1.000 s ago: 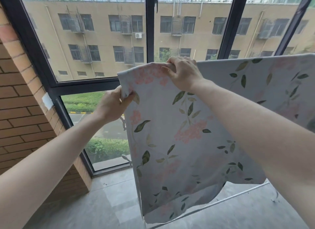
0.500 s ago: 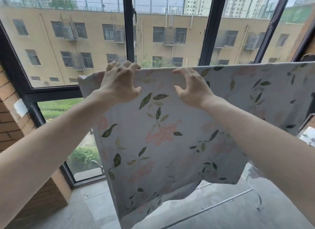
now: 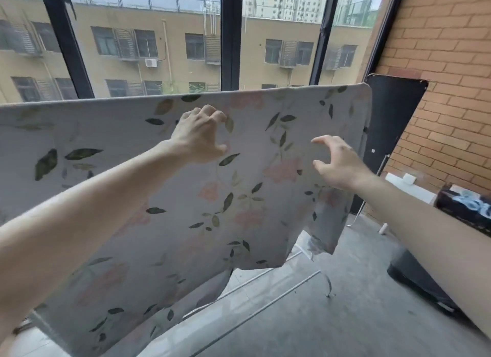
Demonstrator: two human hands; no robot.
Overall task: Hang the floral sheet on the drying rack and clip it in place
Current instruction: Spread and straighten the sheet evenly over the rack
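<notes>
Sheet: Where it hangs over the top bar, we see the pale grey cotton sheet printed with pink flowers and green leaves [image 3: 164, 186] spread wide in front of the windows, its right corner rounded over the rack's end and its lower edge loose above the floor.
Rack: of the thin white metal drying rack [image 3: 268, 274] we see only low rails and a foot under the cloth.
Left hand: we find the left hand [image 3: 198, 134] up against the cloth near the top edge, fingers curled; whether it pinches fabric we cannot tell.
Right hand: the right hand [image 3: 338, 164] hovers just before the cloth, fingers spread and bent, gripping nothing.
Surroundings: a black flat panel [image 3: 390, 122] leans on the orange brick wall [image 3: 446, 64] at right; grey concrete floor [image 3: 318, 316] below.
</notes>
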